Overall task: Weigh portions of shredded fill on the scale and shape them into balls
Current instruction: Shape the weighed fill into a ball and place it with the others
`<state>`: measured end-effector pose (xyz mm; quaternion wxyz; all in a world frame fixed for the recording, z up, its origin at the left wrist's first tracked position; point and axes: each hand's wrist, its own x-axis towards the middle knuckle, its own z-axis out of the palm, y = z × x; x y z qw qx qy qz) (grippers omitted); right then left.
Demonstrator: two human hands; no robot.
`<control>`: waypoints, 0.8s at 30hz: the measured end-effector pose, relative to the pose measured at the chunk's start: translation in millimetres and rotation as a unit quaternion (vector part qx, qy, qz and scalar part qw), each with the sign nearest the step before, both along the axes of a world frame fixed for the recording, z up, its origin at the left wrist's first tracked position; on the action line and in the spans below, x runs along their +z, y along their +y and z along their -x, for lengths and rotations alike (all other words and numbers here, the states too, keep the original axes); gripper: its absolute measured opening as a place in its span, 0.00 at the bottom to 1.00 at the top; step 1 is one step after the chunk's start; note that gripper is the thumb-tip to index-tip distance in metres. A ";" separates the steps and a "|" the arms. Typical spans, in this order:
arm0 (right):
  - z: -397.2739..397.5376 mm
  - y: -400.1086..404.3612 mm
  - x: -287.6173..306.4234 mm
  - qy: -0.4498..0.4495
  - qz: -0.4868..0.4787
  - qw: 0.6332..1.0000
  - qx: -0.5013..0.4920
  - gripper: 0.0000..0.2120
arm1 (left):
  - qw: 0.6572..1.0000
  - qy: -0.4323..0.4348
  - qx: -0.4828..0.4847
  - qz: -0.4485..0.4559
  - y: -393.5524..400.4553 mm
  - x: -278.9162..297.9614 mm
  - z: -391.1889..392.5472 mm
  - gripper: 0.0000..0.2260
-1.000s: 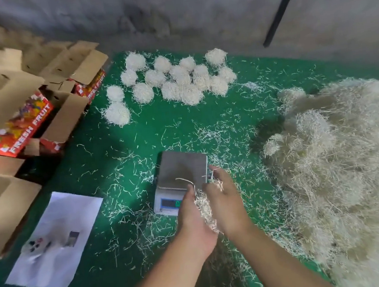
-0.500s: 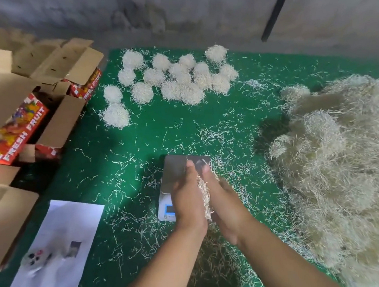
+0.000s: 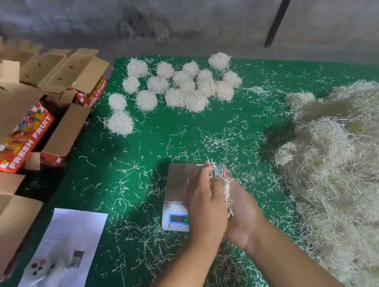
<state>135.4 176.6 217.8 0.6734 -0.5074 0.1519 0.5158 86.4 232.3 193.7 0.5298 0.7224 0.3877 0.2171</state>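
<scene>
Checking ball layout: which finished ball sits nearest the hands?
The ball at the cluster's near-left end, closest to the cardboard boxes; all others lie farther back.

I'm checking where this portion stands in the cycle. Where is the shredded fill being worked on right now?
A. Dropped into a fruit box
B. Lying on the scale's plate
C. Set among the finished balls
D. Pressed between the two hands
D: the left hand and right hand hold the portion of fill between their palms over the scale, whose plate shows bare where visible.
</scene>
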 end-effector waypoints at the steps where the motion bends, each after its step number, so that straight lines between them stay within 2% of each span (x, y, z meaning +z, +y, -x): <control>1: 0.2 0.8 0.0 -0.008 0.007 1.000 -0.006 0.17 | 1.000 -0.001 -0.004 -0.005 -0.5 -0.2 0.3 0.15; 4: -3.4 5.1 -0.7 -0.043 0.024 0.999 -0.014 0.11 | 0.999 -0.012 0.014 0.044 -6.7 -0.2 3.4 0.15; 6: -6.4 9.5 1.4 -0.126 0.083 0.988 0.028 0.10 | 0.989 -0.041 0.037 0.141 -12.9 3.1 6.0 0.18; 8: -7.8 14.4 4.5 -0.171 0.116 0.977 0.041 0.11 | 0.958 -0.072 0.085 0.265 -17.4 9.5 6.4 0.21; 9: -8.7 17.1 6.8 -0.182 0.128 0.974 0.039 0.13 | 0.926 -0.073 0.124 0.349 -16.7 11.0 6.4 0.26; 11: -11.9 19.8 8.0 -0.238 0.144 0.959 0.055 0.15 | 0.825 -0.053 0.187 0.531 -7.9 10.2 8.2 0.33; 13: -13.3 20.1 7.2 -0.307 0.131 0.940 0.072 0.17 | 0.726 -0.074 0.151 0.667 5.3 10.9 13.6 0.33; 14: -13.4 19.7 6.7 -0.344 0.124 0.927 0.084 0.17 | 0.702 -0.090 0.112 0.698 11.7 12.9 17.5 0.33; 15: -13.1 19.2 4.2 -0.387 0.113 0.909 0.102 0.16 | 0.699 -0.101 0.085 0.703 18.1 14.7 21.1 0.32; 16: -11.6 18.2 1.5 -0.434 0.106 0.886 0.128 0.14 | 0.711 -0.104 0.078 0.691 24.8 17.2 22.6 0.29; 18: -6.7 14.9 -6.5 -0.509 0.106 0.833 0.188 0.11 | 0.753 -0.101 0.092 0.644 33.6 23.8 20.9 0.22; 21: -0.1 10.5 -22.5 -0.593 0.130 0.759 0.235 0.18 | 0.813 -0.052 0.119 0.567 34.4 26.7 15.4 0.18; 22: 1.0 9.9 -26.4 -0.600 0.136 0.751 0.239 0.21 | 0.823 -0.043 0.122 0.553 31.3 25.7 13.9 0.18; 24: 1.2 11.8 -28.7 -0.556 0.130 0.784 0.242 0.23 | 0.837 -0.045 0.145 0.525 24.4 23.2 12.5 0.15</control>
